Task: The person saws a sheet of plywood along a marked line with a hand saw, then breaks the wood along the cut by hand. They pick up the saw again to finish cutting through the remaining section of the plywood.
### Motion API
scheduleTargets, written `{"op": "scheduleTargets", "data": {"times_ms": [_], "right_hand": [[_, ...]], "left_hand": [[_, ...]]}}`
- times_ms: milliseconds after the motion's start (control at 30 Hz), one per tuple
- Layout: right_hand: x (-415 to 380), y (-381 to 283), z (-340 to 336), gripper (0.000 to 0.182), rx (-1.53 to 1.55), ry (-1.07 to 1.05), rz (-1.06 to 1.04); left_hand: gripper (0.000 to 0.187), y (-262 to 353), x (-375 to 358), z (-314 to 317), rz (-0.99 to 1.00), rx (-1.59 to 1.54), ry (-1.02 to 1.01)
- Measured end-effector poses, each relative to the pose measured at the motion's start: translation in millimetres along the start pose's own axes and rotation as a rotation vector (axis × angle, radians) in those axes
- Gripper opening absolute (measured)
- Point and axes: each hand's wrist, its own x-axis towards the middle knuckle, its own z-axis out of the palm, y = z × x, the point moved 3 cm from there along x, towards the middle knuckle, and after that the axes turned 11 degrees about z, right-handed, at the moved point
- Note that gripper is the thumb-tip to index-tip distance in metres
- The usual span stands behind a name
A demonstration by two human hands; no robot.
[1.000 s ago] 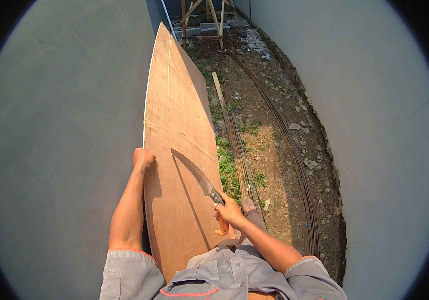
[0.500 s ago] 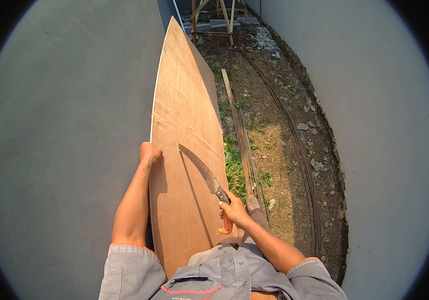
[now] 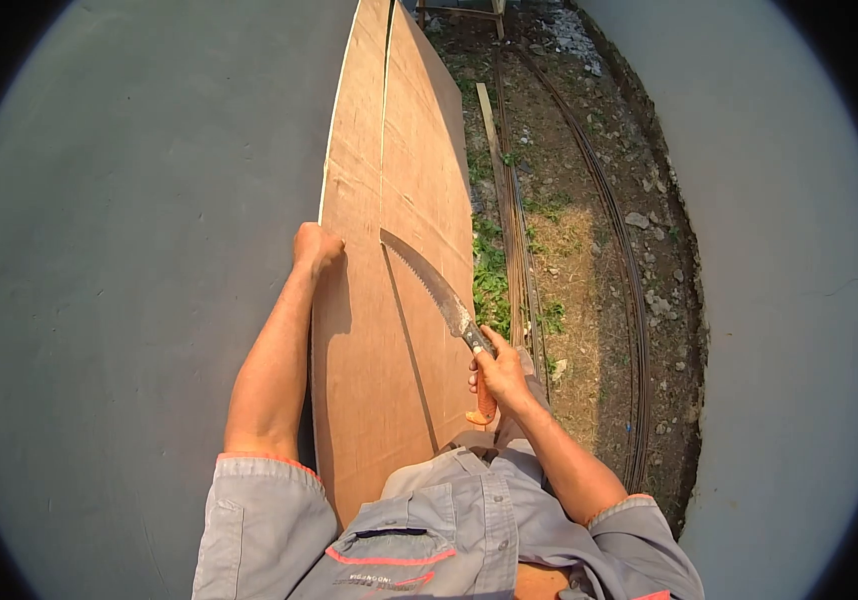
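A long plywood sheet (image 3: 429, 190) stretches away in front of me, its near end against my body. A narrow slit (image 3: 385, 110) runs along it from the far end toward the saw's tip. My left hand (image 3: 319, 247) is closed around the sheet's left edge. In my right hand (image 3: 499, 375), fingers wrapped round its orange handle, is a curved hand saw (image 3: 429, 278). Its toothed blade slants up and left, with the tip at the slit's line on the plywood. A thin shadow of the blade falls on the wood.
A grey wall (image 3: 139, 250) rises close on the left, and a pale wall (image 3: 799, 250) on the right. Long thin rods (image 3: 614, 215) lie on the stony ground beside a wooden strip (image 3: 490, 125). Green weeds (image 3: 491, 280) grow along the sheet's right side.
The view has tipped downward, so sheet, hands and saw sit higher and farther right. The slit looks wider and darker at the far end. Both hands keep their hold.
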Motion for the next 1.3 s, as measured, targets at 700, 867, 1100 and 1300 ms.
{"op": "scheduleTargets", "data": {"times_ms": [700,867,1100,1300], "right_hand": [[24,3,-27,0.044,-0.03,0.017,0.089],[15,-6,-23,0.043,-0.069,-0.026,0.064],[-20,-31,-2,0.04,-0.093,0.028,-0.057],[-13,-20,-5,0.036,0.011,0.032,0.023]], "left_hand": [[0.027,12,-8,-5,-0.012,0.021,-0.009],[0.025,20,-12,-9,-0.035,0.017,-0.002],[0.027,15,-11,-1,-0.005,-0.023,-0.025],[0.028,17,-12,1,-0.023,-0.017,-0.049]]}}
